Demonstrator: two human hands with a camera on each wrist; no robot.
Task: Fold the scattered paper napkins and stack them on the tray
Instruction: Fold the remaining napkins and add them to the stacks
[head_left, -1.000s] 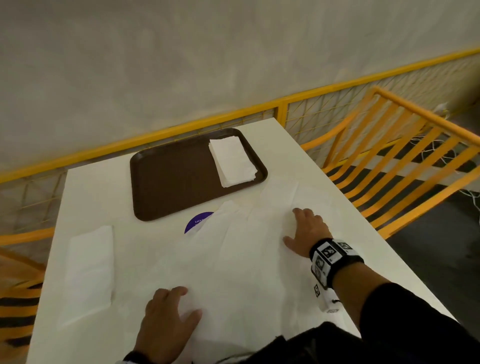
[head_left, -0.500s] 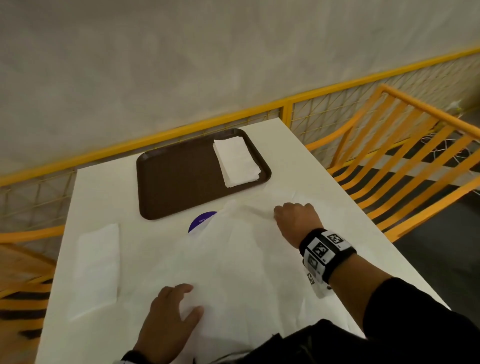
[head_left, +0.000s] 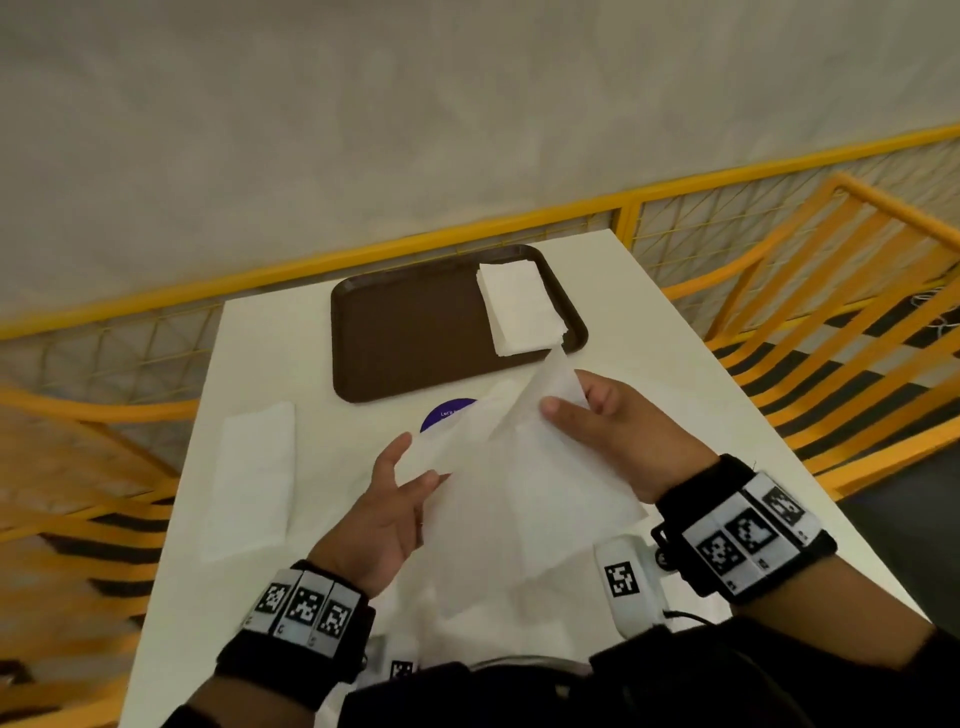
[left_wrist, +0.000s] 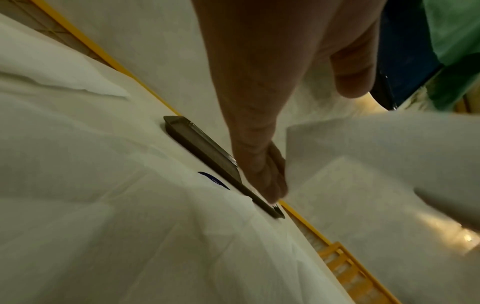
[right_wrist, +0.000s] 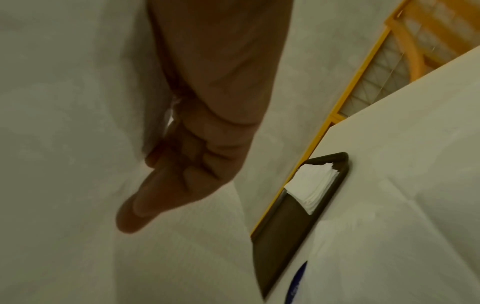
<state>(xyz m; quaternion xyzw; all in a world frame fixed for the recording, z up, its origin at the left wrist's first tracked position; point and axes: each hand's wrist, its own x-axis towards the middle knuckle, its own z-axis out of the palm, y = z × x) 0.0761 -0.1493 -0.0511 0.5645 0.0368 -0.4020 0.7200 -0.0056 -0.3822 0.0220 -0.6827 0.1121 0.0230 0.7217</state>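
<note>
A large unfolded white napkin (head_left: 519, 483) is lifted off the white table (head_left: 691, 395) in front of me. My right hand (head_left: 587, 415) pinches its raised top corner, thumb in front and curled fingers behind (right_wrist: 197, 156). My left hand (head_left: 402, 478) is at the napkin's left edge with straight fingers (left_wrist: 259, 164) touching the paper and the thumb apart. The brown tray (head_left: 415, 332) lies at the far side of the table. A stack of folded napkins (head_left: 519, 309) sits at its right end (right_wrist: 311, 185).
A half-folded napkin (head_left: 249, 478) lies on the table at the left. A purple round sticker (head_left: 447, 413) shows between tray and napkin. Yellow railing (head_left: 727, 187) runs behind the table, and a yellow slatted chair (head_left: 841, 322) stands at the right.
My right hand closed on the napkin's far part and raised it off the table. My left hand left the near edge and rose to the napkin's left side.
</note>
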